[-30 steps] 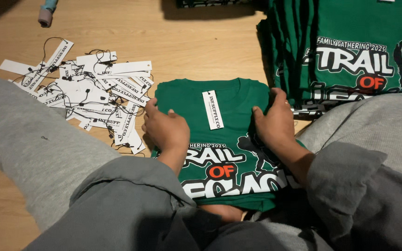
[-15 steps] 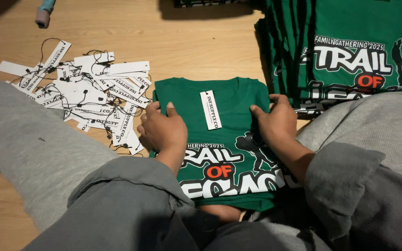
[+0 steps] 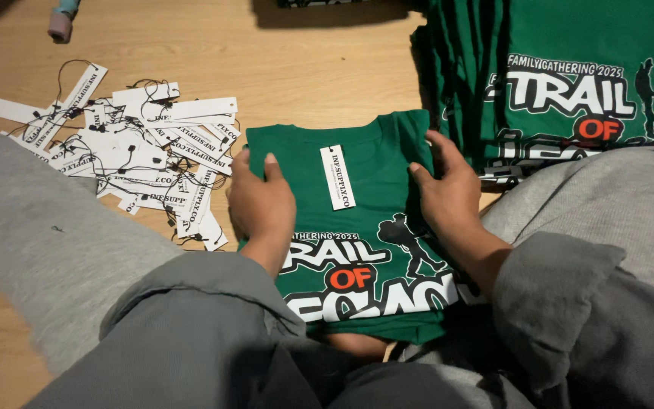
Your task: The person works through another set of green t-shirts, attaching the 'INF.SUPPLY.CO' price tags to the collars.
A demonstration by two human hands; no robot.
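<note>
A folded green t-shirt (image 3: pixel 372 189) with a white and orange print lies on the wooden floor between my legs. A white paper tag (image 3: pixel 337 176) rests on its upper part near the collar. My left hand (image 3: pixel 260 203) grips the shirt's left edge, fingers curled over it. My right hand (image 3: pixel 448 189) holds the right edge, fingers spread along the fold. Both forearms come out of grey sleeves.
A loose heap of white hang tags with black strings (image 3: pixel 126 151) lies to the left of the shirt. A tall stack of folded green printed shirts (image 3: pixel 569 83) stands at the right. My grey-trousered legs (image 3: pixel 47 250) frame the shirt. A small pink and blue object (image 3: pixel 62 19) sits far left.
Both hands have slid slightly outward and down along the shirt's side edges. The shirt and its tag stay in place.
</note>
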